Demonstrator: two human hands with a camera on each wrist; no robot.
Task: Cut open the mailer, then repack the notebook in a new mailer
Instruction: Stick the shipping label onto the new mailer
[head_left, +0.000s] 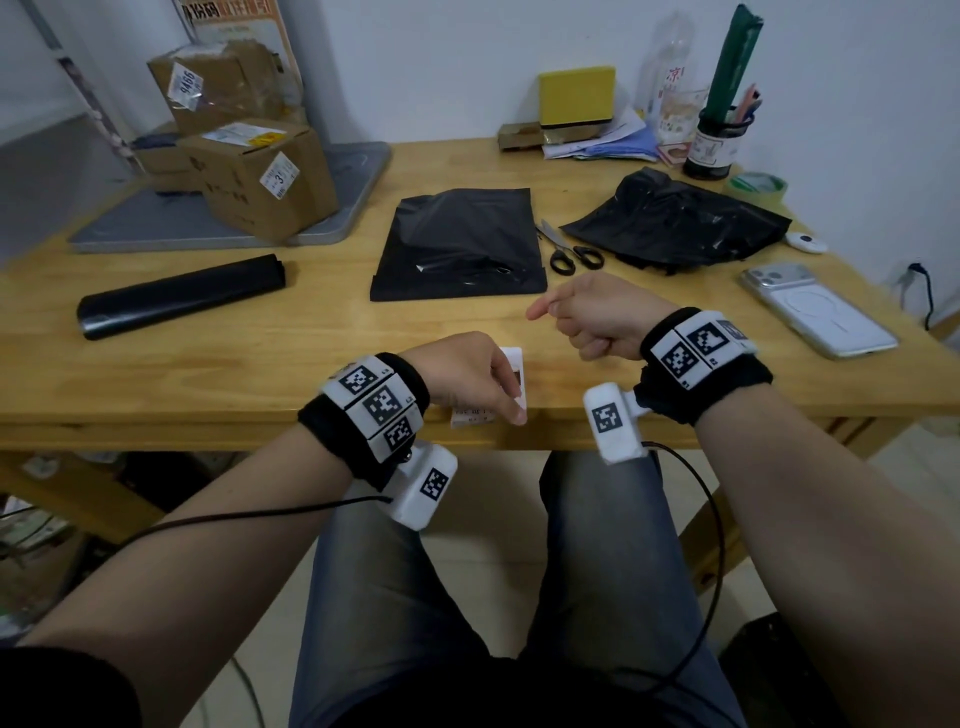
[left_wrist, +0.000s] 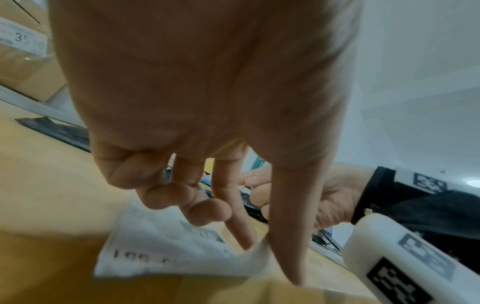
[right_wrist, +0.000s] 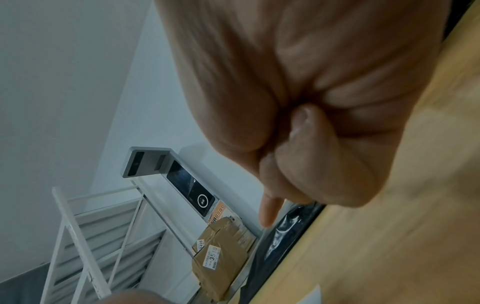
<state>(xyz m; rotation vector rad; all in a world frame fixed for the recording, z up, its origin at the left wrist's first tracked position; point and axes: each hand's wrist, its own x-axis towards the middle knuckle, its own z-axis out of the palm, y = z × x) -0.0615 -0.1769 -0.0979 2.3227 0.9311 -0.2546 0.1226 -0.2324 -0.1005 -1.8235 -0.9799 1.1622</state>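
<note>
A flat black mailer (head_left: 457, 244) lies in the middle of the wooden table (head_left: 260, 353), with black-handled scissors (head_left: 571, 252) at its right edge. A crumpled black mailer (head_left: 675, 228) sits further right, and a roll of black mailers (head_left: 182, 296) lies at the left. No notebook shows. At the table's front edge my left hand (head_left: 511, 400) pinches the lifted edge of a white printed label (left_wrist: 161, 246) between thumb and forefinger. My right hand (head_left: 561, 317) hovers just right of it, curled into a fist with one finger sticking out, holding nothing.
Stacked cardboard boxes (head_left: 249, 171) stand on a grey tray (head_left: 156, 223) at the back left. A phone (head_left: 815, 312) lies near the right edge. A tape roll (head_left: 758, 187), a pen cup (head_left: 717, 140) and a yellow box (head_left: 576, 96) line the back wall.
</note>
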